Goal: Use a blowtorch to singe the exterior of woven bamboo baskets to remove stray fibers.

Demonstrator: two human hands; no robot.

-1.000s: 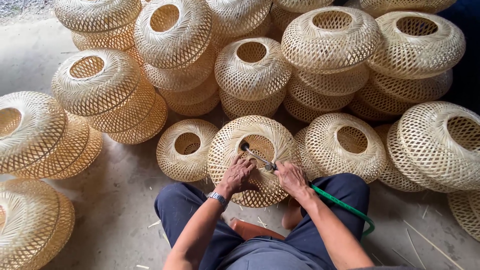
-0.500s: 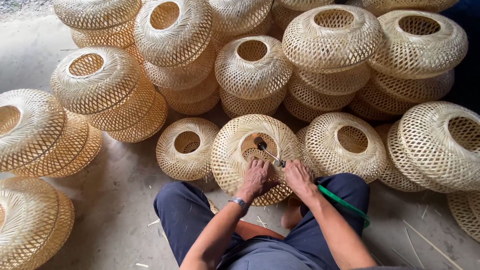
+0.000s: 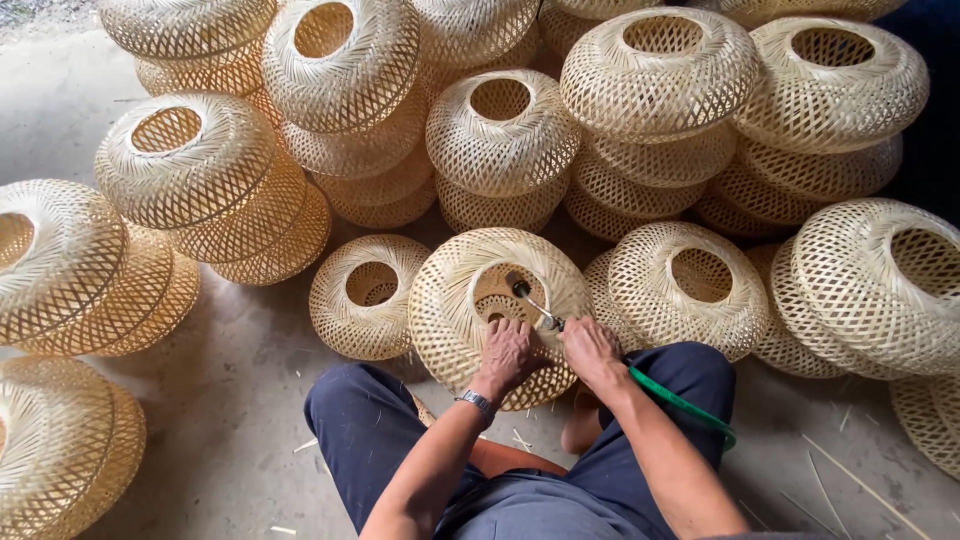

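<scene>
Two hands — left hand [image 3: 508, 350], right hand [image 3: 592, 345] — one metal nozzle [image 3: 533, 303], one green hose [image 3: 680, 403], one wristwatch [image 3: 478, 402].
</scene>
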